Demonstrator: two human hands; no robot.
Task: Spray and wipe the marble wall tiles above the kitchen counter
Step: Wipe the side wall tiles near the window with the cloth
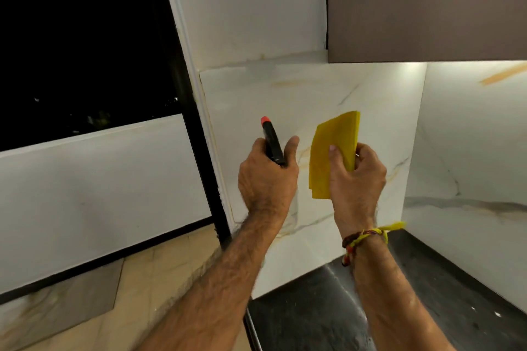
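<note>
Both hands are up in front of the marble wall tiles (313, 94) above the dark counter (313, 308), forearms angled up. Left hand (266, 179) is wrapped round a black spray bottle (273, 145), its red nozzle aimed at the wall; the bottle's body is mostly hidden, so shape's a guess. Right hand (356, 182) pinches a folded yellow cloth (332, 151) upright, thumb on its face, just off the tile.
</note>
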